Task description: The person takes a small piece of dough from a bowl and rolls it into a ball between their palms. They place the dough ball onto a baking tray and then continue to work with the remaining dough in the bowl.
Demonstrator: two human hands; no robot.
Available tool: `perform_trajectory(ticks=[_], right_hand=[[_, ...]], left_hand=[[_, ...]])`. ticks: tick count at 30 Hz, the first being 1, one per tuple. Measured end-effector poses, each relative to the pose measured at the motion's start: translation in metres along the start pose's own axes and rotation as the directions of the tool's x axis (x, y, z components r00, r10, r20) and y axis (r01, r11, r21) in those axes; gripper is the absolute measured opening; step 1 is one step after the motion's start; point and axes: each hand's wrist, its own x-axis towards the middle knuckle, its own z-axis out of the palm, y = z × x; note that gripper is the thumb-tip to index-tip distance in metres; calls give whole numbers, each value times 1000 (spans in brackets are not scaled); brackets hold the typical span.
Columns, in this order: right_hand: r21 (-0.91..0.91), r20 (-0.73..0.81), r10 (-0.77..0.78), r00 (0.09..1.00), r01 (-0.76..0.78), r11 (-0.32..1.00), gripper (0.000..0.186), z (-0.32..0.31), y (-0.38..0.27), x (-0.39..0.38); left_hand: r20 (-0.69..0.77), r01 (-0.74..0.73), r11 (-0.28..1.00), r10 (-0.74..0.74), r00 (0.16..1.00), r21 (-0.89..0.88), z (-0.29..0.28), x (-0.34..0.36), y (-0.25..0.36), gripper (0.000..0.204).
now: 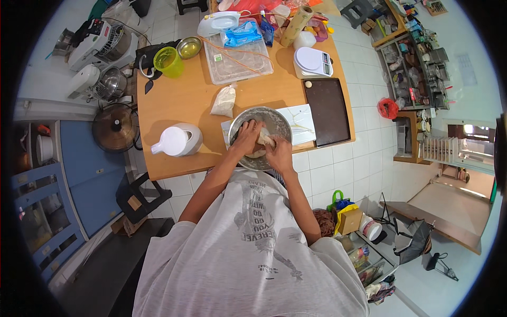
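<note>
A steel mixing bowl [285,124] stands at the table's front edge, its inside smeared with pale flour or dough. Pale dough [265,139] stretches between my two hands, lifted a little off the bowl's bottom. My left hand [247,136] reaches in from the left, its fingers bent around the dough's left end. On the other side my right hand [280,152] grips the dough with thumb and fingers. More dough [257,154] lies below them, partly hidden by my hands. Behind the bowl is a clear bag of whitish powder [224,101].
A white jug [185,141] stands left of the bowl. Rightward are a patterned white sheet [302,124] and a dark baking tray [328,113] with one small dough ball [308,84]. A kitchen scale [313,61], plastic box [237,67] and yellow-green cup [169,62] stand farther back.
</note>
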Motion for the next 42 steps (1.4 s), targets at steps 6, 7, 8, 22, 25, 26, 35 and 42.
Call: perform_trajectory(ticks=[6, 7, 8, 22, 25, 26, 35, 42], right_hand=[[221, -2, 222, 975, -216, 951, 20, -6, -10, -16], [223, -4, 222, 975, -216, 951, 20, -4, -7, -19], [486, -63, 257, 964, -196, 852, 19, 0, -2, -23], [950, -12, 327, 945, -91, 298, 31, -34, -11, -10], [969, -26, 295, 955, -48, 241, 34, -38, -33, -6], [972, -20, 288, 957, -49, 232, 37, -39, -39, -5], [812, -104, 300, 948, -93, 577, 28, -24, -34, 2], [813, -107, 272, 956, -73, 578, 26, -32, -35, -2]], left_hand=[[-11, -29, 999, 30, 1000, 23, 2, -1, -3, 87], [-9, -31, 999, 31, 999, 26, 5, -1, -6, 87], [-50, -51, 999, 51, 997, 0, 8, 0, -7, 89], [-1, -105, 972, 107, 994, -212, -47, -11, 31, 75], [116, 64, 491, 77, 990, -869, -59, -25, 50, 60], [101, 83, 439, 17, 995, -895, -66, -28, 64, 55], [-7, 52, 340, -170, 985, -939, -64, -33, 69, 34], [-32, -1, 280, -104, 994, -960, -65, -33, 66, 37]])
